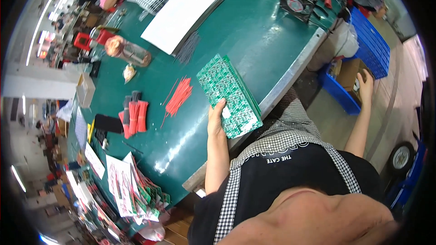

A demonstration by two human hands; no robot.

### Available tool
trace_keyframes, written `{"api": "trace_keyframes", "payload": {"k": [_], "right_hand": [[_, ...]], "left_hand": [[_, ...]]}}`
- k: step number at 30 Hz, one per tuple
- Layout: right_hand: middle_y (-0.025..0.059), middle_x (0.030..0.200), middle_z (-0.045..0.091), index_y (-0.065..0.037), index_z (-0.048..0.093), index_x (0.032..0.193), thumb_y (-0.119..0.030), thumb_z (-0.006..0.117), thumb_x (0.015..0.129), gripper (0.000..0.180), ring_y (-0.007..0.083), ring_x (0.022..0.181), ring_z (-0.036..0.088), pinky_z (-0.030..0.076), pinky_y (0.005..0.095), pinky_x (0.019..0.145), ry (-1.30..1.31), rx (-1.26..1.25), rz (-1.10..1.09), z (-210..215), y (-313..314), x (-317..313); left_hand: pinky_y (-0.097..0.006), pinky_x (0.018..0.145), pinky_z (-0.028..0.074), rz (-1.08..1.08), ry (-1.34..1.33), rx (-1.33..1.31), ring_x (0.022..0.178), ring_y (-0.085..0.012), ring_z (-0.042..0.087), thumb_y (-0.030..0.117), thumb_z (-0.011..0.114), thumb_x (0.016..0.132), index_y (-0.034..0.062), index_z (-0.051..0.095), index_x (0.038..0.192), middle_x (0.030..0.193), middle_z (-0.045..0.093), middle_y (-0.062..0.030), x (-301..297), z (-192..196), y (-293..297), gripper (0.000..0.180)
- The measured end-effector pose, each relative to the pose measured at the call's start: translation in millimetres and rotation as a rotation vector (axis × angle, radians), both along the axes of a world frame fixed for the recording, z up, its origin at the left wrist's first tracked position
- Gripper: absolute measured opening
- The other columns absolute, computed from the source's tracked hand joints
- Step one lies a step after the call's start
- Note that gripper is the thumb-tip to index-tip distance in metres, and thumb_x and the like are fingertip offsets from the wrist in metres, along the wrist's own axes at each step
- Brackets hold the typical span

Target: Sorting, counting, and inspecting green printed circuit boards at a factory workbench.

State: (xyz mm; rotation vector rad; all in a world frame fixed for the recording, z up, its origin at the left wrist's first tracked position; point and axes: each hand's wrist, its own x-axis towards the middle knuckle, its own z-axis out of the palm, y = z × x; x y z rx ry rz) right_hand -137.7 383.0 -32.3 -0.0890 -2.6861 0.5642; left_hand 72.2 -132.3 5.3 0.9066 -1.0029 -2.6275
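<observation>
My left hand (pixel 217 117) is closed on the near end of a stack of green circuit board panels (pixel 229 95), thumb on top. The stack is tilted over the table's front edge, its printed face up. Down at my right, my right hand (pixel 364 88) is closed at the edge of a brown cardboard box (pixel 349 78), which sits in a blue plastic crate (pixel 335 91). The fingers of that hand are partly hidden. Left of the boards, loose red wires (pixel 179 96) lie on the green table (pixel 200 131).
Farther left are bundled red wires (pixel 134 117), a black phone (pixel 109 123) and a plastic bottle (pixel 128 51). A white sheet stack (pixel 183 18) lies at the back, a small fan (pixel 296 4) at back right. A metal strip (pixel 295 70) edges the table. Other people sit beyond.
</observation>
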Motion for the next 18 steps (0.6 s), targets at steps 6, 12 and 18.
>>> {"api": "trace_keyframes", "payload": {"k": [6,12,18], "right_hand": [[0.0079,0.11,0.054,-0.006,0.054,0.117,-0.019,0.061,0.084,0.037,0.0154,0.094,0.054,0.042,0.0272,0.085,-0.26,-0.565,0.343,2.3,-106.6,4.5],[0.0054,0.103,0.059,-0.003,0.054,0.117,-0.012,0.058,0.085,0.033,0.011,0.092,0.054,0.041,0.0229,0.081,-0.326,-0.69,0.544,30.9,-167.1,7.8],[0.0048,0.099,0.061,0.0,0.055,0.115,-0.012,0.055,0.087,0.03,0.0096,0.085,0.056,0.04,0.0207,0.078,-0.354,-0.796,0.592,47.9,-187.3,17.6]], "left_hand": [[-0.032,0.079,0.048,-0.025,0.057,0.019,0.089,-0.0197,0.059,0.011,0.066,0.076,-0.0003,0.046,0.115,0.102,0.059,-0.0106,-0.9,-8.2,-0.8,0.045],[-0.032,0.079,0.049,-0.004,0.086,0.094,0.09,-0.0196,0.06,0.012,0.066,0.076,0.0002,0.045,0.117,0.102,0.059,-0.0106,2.4,3.4,4.1,0.048],[-0.035,0.079,0.05,0.241,-0.067,-0.032,0.087,-0.0214,0.06,0.021,0.065,0.077,0.0017,0.053,0.109,0.099,0.061,-0.0101,7.9,56.9,-26.4,0.039]]}}
